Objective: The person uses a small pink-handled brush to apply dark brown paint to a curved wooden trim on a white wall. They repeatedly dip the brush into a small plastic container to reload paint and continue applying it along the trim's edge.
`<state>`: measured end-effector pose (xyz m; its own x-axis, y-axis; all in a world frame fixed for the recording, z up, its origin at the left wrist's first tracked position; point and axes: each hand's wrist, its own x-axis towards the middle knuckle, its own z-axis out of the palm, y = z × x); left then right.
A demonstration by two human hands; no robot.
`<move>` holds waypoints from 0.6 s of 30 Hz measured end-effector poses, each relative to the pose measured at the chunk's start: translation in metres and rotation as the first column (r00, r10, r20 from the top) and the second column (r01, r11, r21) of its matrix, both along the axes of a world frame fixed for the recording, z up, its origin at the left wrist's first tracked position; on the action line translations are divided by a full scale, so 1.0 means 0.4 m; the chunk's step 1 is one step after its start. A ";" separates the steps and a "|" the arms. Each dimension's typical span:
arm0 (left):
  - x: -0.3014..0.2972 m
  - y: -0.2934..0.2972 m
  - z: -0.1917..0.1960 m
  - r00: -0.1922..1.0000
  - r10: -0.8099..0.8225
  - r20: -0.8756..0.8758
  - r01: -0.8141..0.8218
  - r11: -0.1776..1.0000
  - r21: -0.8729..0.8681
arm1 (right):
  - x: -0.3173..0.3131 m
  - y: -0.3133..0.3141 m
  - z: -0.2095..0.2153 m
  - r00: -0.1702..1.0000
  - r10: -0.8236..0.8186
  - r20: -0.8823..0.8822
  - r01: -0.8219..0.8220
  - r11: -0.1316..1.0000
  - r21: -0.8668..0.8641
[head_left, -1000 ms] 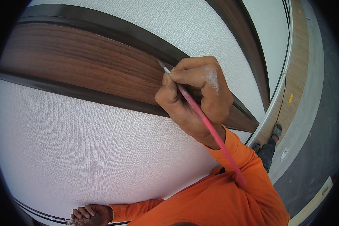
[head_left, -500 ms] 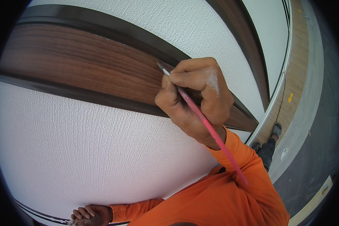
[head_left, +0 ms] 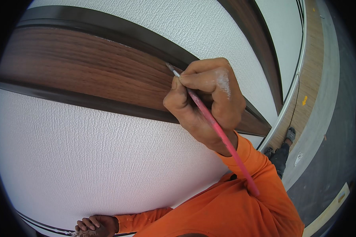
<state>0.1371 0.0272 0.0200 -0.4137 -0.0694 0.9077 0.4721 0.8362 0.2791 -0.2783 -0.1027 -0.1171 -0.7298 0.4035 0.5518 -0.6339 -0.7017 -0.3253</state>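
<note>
My right hand [head_left: 211, 96], whitish smears across its knuckles, pinches a thin pink-handled paintbrush [head_left: 213, 124] close to its metal collar. The small bristle tip touches or nearly touches the seam between a brown wood-grain panel [head_left: 83, 65] and its dark raised trim [head_left: 118, 25]. Down at the lower left, my left hand [head_left: 99, 226] has its fingers curled beside the white wall. Something pale shows at its edge, cut off by the picture's rim, and I cannot make out what it is.
White textured wall [head_left: 106, 154] lies on both sides of the panel. A second dark wood strip [head_left: 257, 35] stands beyond. To the right are a wood-look floor band [head_left: 310, 79] with a yellow arrow, grey flooring [head_left: 324, 158], a thin cable and my shoe [head_left: 290, 135].
The brush tip has shifted slightly right and up along the panel's edge, with small motion of my right fingers. My left hand has stayed in place.
</note>
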 end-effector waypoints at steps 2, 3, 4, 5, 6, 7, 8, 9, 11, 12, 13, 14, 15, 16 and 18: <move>-0.004 -0.002 0.000 1.000 -0.010 0.009 0.010 1.000 0.001 | 0.004 -0.017 -0.016 1.000 -0.003 -0.011 0.003 1.000 0.003; -0.006 -0.002 0.000 1.000 -0.014 0.011 0.014 1.000 0.006 | 0.004 -0.016 -0.017 1.000 -0.003 -0.008 0.003 1.000 -0.013; -0.009 -0.002 0.001 1.000 -0.015 0.013 0.015 1.000 0.011 | 0.002 -0.014 -0.013 1.000 -0.002 -0.006 0.001 1.000 -0.029; -0.012 -0.002 0.002 1.000 -0.017 0.014 0.017 1.000 0.015 | -0.005 0.006 0.000 1.000 0.004 0.005 -0.004 0.998 -0.060; -0.015 -0.001 0.003 1.000 -0.016 0.013 0.015 1.000 0.025 | -0.007 0.015 0.005 1.000 0.006 0.002 -0.006 0.999 -0.051; -0.019 0.001 0.003 1.000 -0.015 0.011 0.014 0.999 0.034 | -0.011 0.024 0.010 1.000 0.007 0.000 -0.006 0.999 -0.044; -0.023 0.002 0.004 1.000 -0.013 0.010 0.013 0.999 0.043 | -0.012 0.026 0.010 1.000 0.003 -0.015 -0.003 1.000 0.003; -0.024 0.002 0.006 1.000 -0.014 0.017 0.013 0.999 0.042 | -0.010 0.022 0.008 1.000 0.005 -0.021 -0.004 1.000 0.021; -0.030 0.000 0.009 0.999 -0.021 0.032 0.020 0.999 0.039 | -0.004 0.004 -0.002 1.000 0.005 -0.024 -0.004 1.000 0.028; -0.033 -0.001 0.009 0.999 -0.024 0.028 0.022 0.999 0.043 | -0.003 0.007 -0.003 1.000 0.021 -0.022 -0.020 0.999 0.043; -0.036 0.000 0.007 0.999 -0.023 0.023 0.022 0.999 0.048 | 0.000 0.008 -0.004 0.999 0.038 -0.020 -0.037 0.998 0.058; -0.037 0.002 0.006 1.000 -0.023 0.019 0.022 0.998 0.053 | -0.001 0.030 0.000 0.997 0.069 -0.017 -0.067 0.993 0.100; -0.030 0.003 0.003 1.000 -0.018 0.009 0.018 0.999 0.046 | 0.001 0.035 -0.003 0.996 0.083 -0.019 -0.081 0.990 0.118; -0.024 0.000 0.000 1.000 -0.016 0.001 0.016 0.999 0.039 | 0.000 0.041 -0.007 0.995 0.094 -0.020 -0.091 0.987 0.135; -0.015 -0.001 -0.002 1.000 -0.015 -0.001 0.015 0.999 0.041 | 0.003 0.030 -0.022 0.996 0.083 -0.034 -0.078 0.989 0.122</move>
<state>0.1313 0.0270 0.0193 -0.4147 -0.1002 0.9044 0.4847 0.8169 0.3127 -0.2773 -0.0907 -0.1260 -0.7341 0.2733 0.6216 -0.5908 -0.7082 -0.3864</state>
